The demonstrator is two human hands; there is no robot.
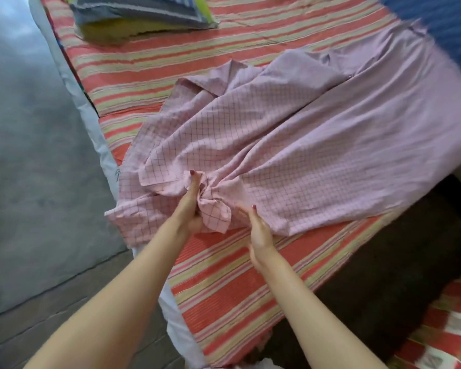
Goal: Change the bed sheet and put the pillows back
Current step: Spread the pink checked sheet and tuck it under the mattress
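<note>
Spreading a pink checked bed sheet (290,145) that lies half unfolded and rumpled across a bed covered in red and cream striped cloth (218,283); best done by finding a true corner in the bunch, drawing it toward the near edge and shaking the folds flat. Left hand (189,209) clenched around the gathered knot of sheet, right hand (258,230) pinching the sheet's near edge just beside it, with a striped pillow (141,14) at the far end

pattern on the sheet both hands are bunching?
Pink sheet with a thin dark grid check; head view.
</note>
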